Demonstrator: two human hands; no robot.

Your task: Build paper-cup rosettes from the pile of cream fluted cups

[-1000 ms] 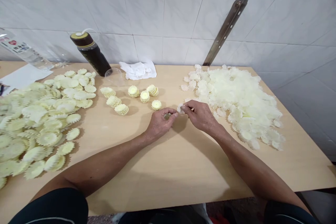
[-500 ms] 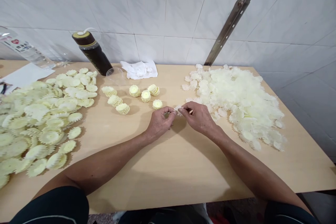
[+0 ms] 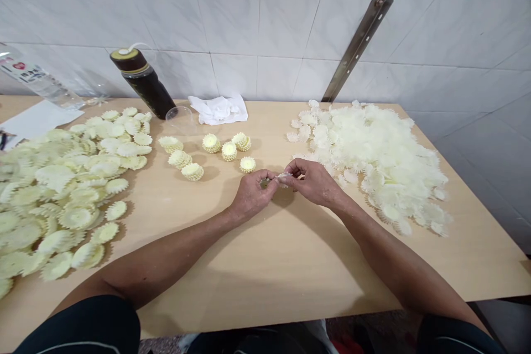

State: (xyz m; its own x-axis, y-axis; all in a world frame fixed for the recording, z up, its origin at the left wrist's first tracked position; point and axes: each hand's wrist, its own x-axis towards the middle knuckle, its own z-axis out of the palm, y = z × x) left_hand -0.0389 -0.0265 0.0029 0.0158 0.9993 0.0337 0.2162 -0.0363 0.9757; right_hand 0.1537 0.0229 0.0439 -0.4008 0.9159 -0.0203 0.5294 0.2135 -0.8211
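Over the middle of the table, my left hand [image 3: 254,193] and my right hand [image 3: 312,180] meet, thumbs and fingers pinched on a small whitish toothed disc [image 3: 284,176]. The fingers cover part of it, and I cannot tell whether it is one layer or several. Just beyond my left hand stands a short yellow-white stack of toothed discs [image 3: 248,164]. Several similar stacks [image 3: 192,171] are farther left. To the right of my right hand spreads a heap of thin translucent toothed discs [image 3: 381,149].
A large pile of thicker pale-yellow discs [image 3: 62,204] covers the table's left side. Behind it are a dark bottle [image 3: 147,86], a clear plastic bottle [image 3: 39,77] and white paper [image 3: 39,117]. Crumpled tissue [image 3: 219,109] lies by the wall; a metal strip [image 3: 357,50] leans there.
The whitish disc has tilted flatter between my fingers. My right hand has turned slightly, its fingers now more bent; my left hand stays nearly in place.
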